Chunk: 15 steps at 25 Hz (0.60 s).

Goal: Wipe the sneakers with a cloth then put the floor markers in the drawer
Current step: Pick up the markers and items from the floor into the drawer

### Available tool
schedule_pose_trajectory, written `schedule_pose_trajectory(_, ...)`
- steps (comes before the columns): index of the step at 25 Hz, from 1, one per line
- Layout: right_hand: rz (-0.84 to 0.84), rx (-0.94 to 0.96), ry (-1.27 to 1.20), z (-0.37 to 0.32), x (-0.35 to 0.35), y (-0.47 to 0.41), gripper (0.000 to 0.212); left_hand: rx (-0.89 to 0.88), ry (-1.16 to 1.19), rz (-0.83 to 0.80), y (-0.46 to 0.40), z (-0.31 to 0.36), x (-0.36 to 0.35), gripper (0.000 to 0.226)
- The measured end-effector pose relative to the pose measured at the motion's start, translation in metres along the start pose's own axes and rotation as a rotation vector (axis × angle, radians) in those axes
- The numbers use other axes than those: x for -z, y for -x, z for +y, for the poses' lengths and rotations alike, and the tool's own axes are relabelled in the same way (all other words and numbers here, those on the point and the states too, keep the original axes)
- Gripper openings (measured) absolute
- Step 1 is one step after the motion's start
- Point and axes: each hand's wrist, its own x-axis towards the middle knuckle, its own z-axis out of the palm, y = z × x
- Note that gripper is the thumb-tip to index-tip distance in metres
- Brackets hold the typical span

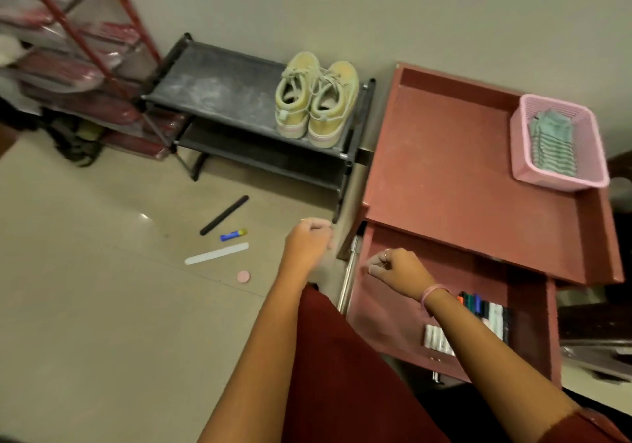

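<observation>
Two hands reach forward in our head view. Our left hand (307, 242) hangs over the floor just beside the corner of the red cabinet (455, 175), its fingers curled into a loose fist; we cannot tell whether anything small sits inside it. Our right hand (398, 268) hovers over the open drawer (383, 312), fingers likewise curled in, and again we see nothing plainly held.

At 12 o'clock from the left hand, the pair of yellowish sneakers (316, 98) stands side by side, heels toward us, on the right end of the top shelf of a low dark shoe rack (222, 86) against the wall.

At about 9 o'clock from the left hand, four items lie on the tiled floor (85, 288): a black stick (224, 215), a blue glue-stick-shaped marker with a yellow end (233, 234), a white strip (216, 253) and a small pink round disc (243, 276). They are near one another but apart.

The drawer, pulled out toward 6 o'clock from the cabinet, holds a row of markers (482, 309) at its right side, partly hidden by our right forearm.

At 2 o'clock from the right hand, a pink basket (595, 155) on the cabinet top holds a folded greenish cloth (552, 141). A red metal rack (68, 49) fills the 10 o'clock corner.
</observation>
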Motion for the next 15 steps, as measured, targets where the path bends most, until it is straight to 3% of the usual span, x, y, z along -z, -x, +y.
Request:
schedule_pose_trajectory(8,-0.129,0.09,-0.19,-0.087,-0.076,-0.112,0.041,0.139,-0.08,0.517,-0.111,-0.08,0.131,0.02)
schedule_pose_trajectory(12,-0.16,0.132,-0.13,-0.09,-0.134,-0.192,0.029,0.274,-0.13,0.524,-0.17,-0.169,0.137,0.019)
schedule_pose_trajectory(15,-0.283,0.224,0.113,-0.072,-0.18,-0.252,0.03,0.361,-0.264,0.36,-0.202,-0.232,0.121,0.027)
